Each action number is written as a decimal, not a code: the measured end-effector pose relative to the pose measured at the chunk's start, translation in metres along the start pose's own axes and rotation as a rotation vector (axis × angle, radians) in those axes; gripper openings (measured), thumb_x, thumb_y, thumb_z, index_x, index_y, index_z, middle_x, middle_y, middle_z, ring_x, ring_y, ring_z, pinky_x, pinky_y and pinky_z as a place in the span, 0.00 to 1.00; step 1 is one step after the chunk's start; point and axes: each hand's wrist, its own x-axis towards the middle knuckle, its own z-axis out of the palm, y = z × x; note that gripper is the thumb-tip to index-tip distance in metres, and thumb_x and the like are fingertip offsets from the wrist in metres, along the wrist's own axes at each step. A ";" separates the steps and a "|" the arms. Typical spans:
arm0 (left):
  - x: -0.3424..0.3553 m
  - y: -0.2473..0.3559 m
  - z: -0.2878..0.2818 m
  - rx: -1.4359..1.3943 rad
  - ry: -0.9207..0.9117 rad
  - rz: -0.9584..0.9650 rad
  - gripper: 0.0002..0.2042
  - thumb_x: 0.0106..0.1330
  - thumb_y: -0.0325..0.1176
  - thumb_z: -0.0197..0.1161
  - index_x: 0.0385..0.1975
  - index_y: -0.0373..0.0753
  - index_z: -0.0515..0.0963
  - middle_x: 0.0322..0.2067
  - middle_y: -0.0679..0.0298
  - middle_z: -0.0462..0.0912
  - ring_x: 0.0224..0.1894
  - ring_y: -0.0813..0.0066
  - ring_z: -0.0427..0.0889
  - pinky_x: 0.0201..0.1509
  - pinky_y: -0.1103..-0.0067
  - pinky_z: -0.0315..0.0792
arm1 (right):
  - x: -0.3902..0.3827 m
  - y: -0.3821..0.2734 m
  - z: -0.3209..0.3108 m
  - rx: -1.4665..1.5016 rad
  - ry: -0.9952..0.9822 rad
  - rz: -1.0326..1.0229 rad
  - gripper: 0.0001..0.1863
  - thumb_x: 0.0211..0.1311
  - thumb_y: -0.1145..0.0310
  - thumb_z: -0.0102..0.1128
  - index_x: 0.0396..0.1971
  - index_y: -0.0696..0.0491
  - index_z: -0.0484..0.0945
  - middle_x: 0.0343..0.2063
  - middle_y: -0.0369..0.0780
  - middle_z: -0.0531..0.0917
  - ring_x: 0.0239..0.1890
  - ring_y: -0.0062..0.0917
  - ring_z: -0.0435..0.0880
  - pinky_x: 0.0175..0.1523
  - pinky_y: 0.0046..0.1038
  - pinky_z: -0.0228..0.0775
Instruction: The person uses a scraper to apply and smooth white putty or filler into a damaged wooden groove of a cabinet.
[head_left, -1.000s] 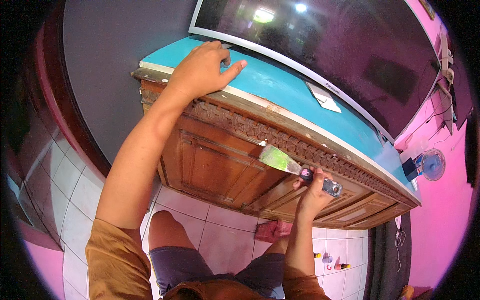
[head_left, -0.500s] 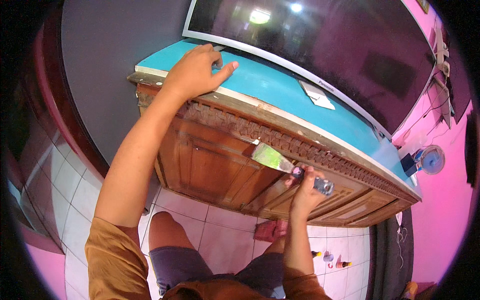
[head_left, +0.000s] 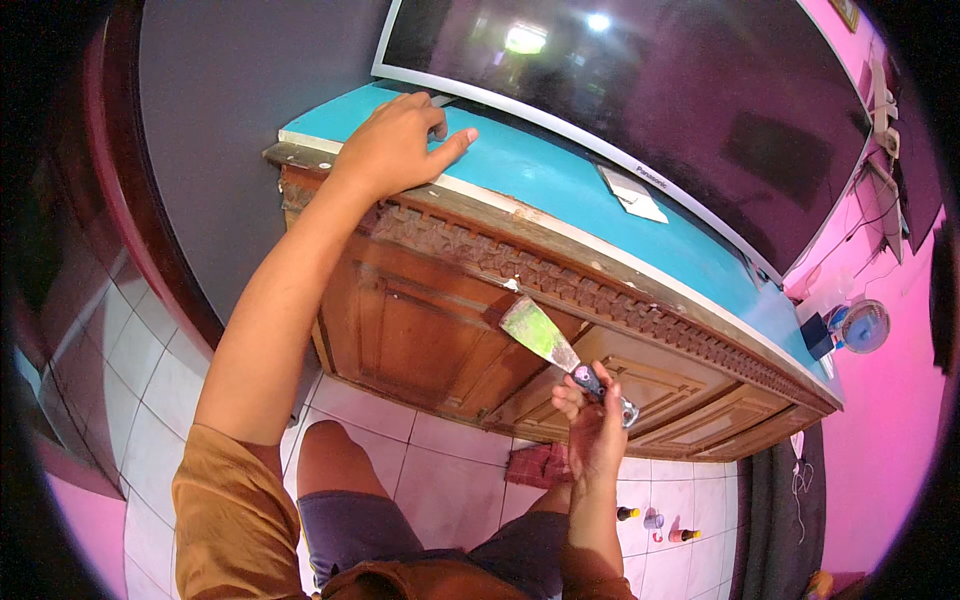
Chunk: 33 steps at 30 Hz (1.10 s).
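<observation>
My right hand [head_left: 594, 425] is closed round the dark handle of a putty knife [head_left: 541, 334]. Its flat blade, smeared with green and white, points up and left, in front of the wooden cabinet [head_left: 420, 335]. A small white patch [head_left: 512, 284] marks the carved trim just above the blade's tip, which looks apart from it. My left hand [head_left: 405, 148] rests at the left end of the cabinet's blue top [head_left: 520, 172], thumb spread away from the fingers. Nothing shows in that hand, though some fingertips are hidden.
A large television [head_left: 640, 100] stands along the back of the blue top, with a white card-like piece [head_left: 634, 193] before it. A blue round-faced object [head_left: 865, 327] is at the right end. On the tiled floor lie a red cloth [head_left: 540, 464] and small bottles [head_left: 683, 535].
My right hand has drawn the putty knife down toward me, and the blade now tilts more steeply, lower than the white patch. My left hand stays on the blue top.
</observation>
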 end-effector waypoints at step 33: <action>-0.001 -0.008 0.003 -0.008 0.012 0.032 0.26 0.64 0.55 0.58 0.25 0.31 0.79 0.32 0.49 0.77 0.40 0.50 0.77 0.46 0.63 0.71 | 0.026 -0.023 0.019 -0.519 -0.024 -0.319 0.17 0.67 0.68 0.51 0.41 0.70 0.76 0.31 0.53 0.84 0.28 0.37 0.86 0.35 0.35 0.81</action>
